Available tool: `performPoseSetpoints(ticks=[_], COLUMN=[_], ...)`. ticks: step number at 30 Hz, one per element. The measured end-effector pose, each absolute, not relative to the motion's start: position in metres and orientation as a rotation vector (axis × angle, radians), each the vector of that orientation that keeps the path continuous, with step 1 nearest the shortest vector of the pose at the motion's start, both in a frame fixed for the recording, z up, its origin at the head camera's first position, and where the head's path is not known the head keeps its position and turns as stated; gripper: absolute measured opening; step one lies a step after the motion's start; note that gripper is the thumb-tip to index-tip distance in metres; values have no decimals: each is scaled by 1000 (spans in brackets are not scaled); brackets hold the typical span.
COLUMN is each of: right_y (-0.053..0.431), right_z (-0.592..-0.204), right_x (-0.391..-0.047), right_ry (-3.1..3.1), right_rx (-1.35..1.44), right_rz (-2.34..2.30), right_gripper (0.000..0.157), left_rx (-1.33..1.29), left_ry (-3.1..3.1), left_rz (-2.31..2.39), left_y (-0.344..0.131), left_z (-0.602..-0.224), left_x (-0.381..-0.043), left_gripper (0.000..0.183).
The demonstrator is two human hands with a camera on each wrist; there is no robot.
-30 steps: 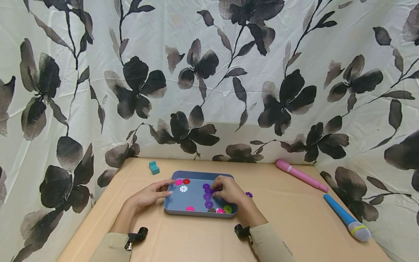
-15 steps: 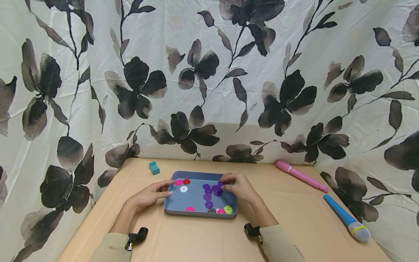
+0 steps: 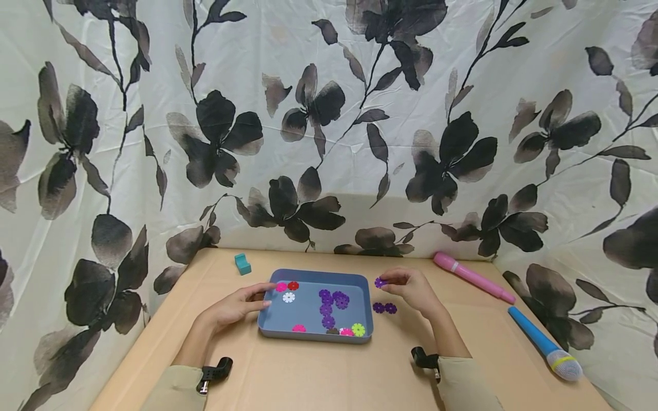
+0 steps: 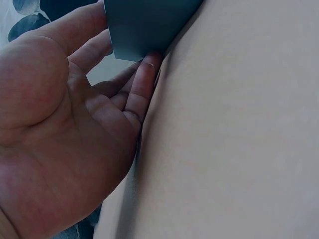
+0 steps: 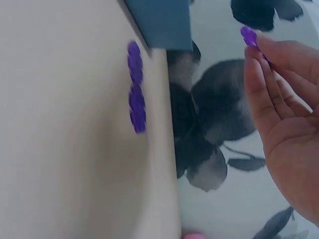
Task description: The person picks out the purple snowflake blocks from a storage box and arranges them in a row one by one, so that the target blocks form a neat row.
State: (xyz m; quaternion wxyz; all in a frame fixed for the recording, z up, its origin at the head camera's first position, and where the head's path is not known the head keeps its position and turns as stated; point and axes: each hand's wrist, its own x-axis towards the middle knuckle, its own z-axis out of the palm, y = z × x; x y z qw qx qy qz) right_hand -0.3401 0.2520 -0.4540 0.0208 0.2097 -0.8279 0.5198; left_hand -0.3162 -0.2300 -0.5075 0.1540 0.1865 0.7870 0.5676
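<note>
My right hand (image 3: pixel 411 288) pinches a purple flower-shaped disc (image 3: pixel 380 282) between thumb and fingertips, raised just right of the tray. In the right wrist view the disc (image 5: pixel 248 36) shows edge-on at the fingertips. Two more purple discs (image 3: pixel 384 308) lie side by side on the table below that hand. My left hand (image 3: pixel 236 305) holds the left end of the blue-grey tray (image 3: pixel 313 335); in the left wrist view a finger (image 4: pixel 144 79) reaches under the tray's corner (image 4: pixel 144 30). Several purple discs (image 3: pixel 327 311) lie in the tray, some overlapping.
Also in the tray are pink (image 3: pixel 299 328), red (image 3: pixel 293 285), white (image 3: pixel 289 297) and green (image 3: pixel 358 330) discs. A teal block (image 3: pixel 243 264) stands at the back left. A pink microphone (image 3: pixel 473 277) and a blue microphone (image 3: pixel 545 342) lie at the right edge.
My right hand has lifted a purple disc out of the tray and moved right, past its rim. Both discs on the table are now uncovered. The left hand has stayed on the tray.
</note>
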Motion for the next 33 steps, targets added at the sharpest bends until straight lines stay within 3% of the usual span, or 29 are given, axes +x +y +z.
performPoseSetpoints(ticks=[33], right_y=[313], right_z=[-466], right_x=[-338], right_ry=[-2832], right_rx=[674], right_rz=[1517], right_gripper=[24], left_rx=[509], left_ry=[2256], left_rz=[1622], left_y=[-229], left_z=[-510], left_x=[-318], left_gripper=[64])
